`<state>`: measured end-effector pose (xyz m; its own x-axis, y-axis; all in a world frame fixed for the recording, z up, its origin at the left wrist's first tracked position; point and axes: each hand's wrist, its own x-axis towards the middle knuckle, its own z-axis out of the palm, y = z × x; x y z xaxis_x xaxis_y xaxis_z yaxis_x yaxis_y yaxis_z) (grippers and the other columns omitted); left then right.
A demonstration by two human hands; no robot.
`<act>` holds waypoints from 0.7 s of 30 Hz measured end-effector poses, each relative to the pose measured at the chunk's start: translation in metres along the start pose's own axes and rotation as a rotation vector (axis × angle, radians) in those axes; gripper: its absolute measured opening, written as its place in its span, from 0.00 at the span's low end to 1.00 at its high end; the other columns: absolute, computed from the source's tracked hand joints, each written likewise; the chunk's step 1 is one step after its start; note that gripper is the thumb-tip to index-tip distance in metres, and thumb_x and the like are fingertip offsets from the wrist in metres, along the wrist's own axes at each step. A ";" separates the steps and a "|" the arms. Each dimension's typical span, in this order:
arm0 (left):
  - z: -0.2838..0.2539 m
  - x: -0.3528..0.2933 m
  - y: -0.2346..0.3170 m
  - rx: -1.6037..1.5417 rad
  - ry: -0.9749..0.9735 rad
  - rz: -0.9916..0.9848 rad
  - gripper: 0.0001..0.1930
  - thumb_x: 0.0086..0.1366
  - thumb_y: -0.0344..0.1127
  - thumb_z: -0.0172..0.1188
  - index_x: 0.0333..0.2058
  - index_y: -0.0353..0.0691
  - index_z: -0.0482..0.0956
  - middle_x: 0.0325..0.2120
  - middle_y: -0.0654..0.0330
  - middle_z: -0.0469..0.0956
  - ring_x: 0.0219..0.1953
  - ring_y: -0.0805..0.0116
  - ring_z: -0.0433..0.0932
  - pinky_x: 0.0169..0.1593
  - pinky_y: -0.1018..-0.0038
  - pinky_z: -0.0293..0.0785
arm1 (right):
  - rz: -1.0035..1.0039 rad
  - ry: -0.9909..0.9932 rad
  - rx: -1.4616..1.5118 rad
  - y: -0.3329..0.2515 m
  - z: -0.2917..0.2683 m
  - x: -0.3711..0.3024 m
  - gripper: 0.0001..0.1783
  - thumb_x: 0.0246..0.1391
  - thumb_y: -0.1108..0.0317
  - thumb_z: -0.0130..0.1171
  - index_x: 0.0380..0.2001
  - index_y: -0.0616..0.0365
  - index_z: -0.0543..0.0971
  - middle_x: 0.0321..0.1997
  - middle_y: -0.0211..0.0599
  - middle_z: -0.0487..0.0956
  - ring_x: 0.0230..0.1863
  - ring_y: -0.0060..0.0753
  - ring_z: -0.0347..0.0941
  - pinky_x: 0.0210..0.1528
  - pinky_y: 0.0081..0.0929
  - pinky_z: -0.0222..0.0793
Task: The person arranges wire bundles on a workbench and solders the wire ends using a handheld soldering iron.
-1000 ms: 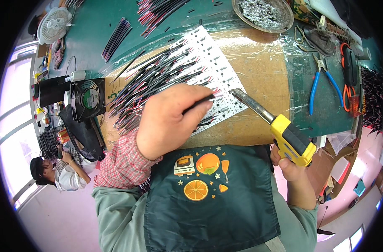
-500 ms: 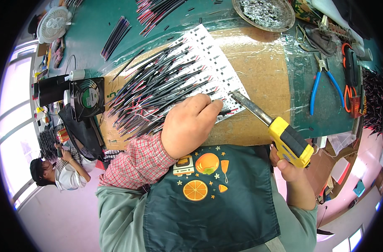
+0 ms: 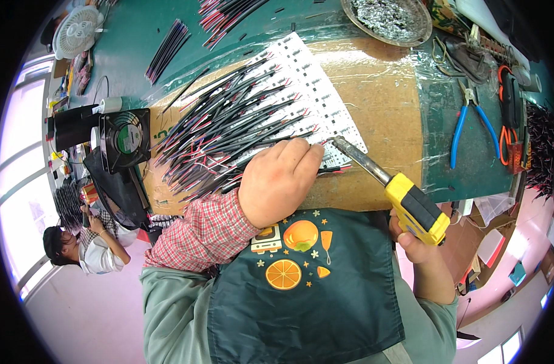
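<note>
My left hand [image 3: 280, 179] rests over the near wires, its fingertips pinched at the lower part of a white circuit-board panel [image 3: 316, 85]. A thin wire end seems to show at those fingertips; most of it is hidden under the hand. Gripped in my right hand [image 3: 413, 242] is a yellow-and-black soldering gun [image 3: 416, 209]. Its metal tip points left and sits just beside my left fingertips, over the panel. Rows of black-sleeved wires [image 3: 228, 130] with red and white ends fan out leftward from the panel.
Cardboard [image 3: 386, 91] lies under the panel. A round dish [image 3: 389, 21] of silvery scraps sits at the back. Blue-handled pliers [image 3: 468, 121] and orange-and-black cutters [image 3: 507, 115] lie right. A black fan [image 3: 125, 139] stands left; wire bundles [image 3: 168, 51] lie behind. Another person [image 3: 83, 249] sits far left.
The view shifts slightly. The panel's near right corner has moved a little right and away from me. My left fingers lie flatter, and the soldering tip sits slightly lower by them.
</note>
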<state>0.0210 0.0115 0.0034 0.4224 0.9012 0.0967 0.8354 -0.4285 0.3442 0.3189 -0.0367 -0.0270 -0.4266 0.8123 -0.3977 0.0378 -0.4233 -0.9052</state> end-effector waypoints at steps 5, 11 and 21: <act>0.000 -0.001 -0.002 -0.019 -0.003 -0.004 0.21 0.43 0.28 0.64 0.41 0.40 0.76 0.30 0.59 0.73 0.31 0.60 0.76 0.34 0.68 0.74 | -0.150 -0.083 -0.009 0.007 -0.005 0.004 0.22 0.47 0.60 0.67 0.40 0.64 0.74 0.28 0.30 0.72 0.26 0.22 0.67 0.30 0.22 0.65; 0.001 0.000 -0.001 -0.032 0.026 -0.007 0.19 0.44 0.27 0.63 0.39 0.40 0.77 0.29 0.59 0.73 0.30 0.60 0.76 0.32 0.68 0.74 | 0.005 0.044 0.038 0.006 0.002 -0.003 0.41 0.41 0.45 0.68 0.51 0.63 0.69 0.21 0.25 0.66 0.21 0.19 0.61 0.23 0.18 0.55; -0.001 0.014 -0.003 -0.299 0.020 -0.182 0.08 0.50 0.26 0.63 0.32 0.39 0.80 0.26 0.56 0.75 0.29 0.57 0.76 0.32 0.67 0.73 | 0.028 0.048 0.053 0.006 -0.005 -0.004 0.43 0.40 0.45 0.69 0.52 0.64 0.68 0.20 0.25 0.66 0.18 0.18 0.59 0.21 0.18 0.53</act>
<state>0.0240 0.0258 0.0050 0.2665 0.9635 0.0257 0.7553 -0.2253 0.6154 0.3252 -0.0410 -0.0313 -0.3824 0.8177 -0.4302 0.0007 -0.4653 -0.8851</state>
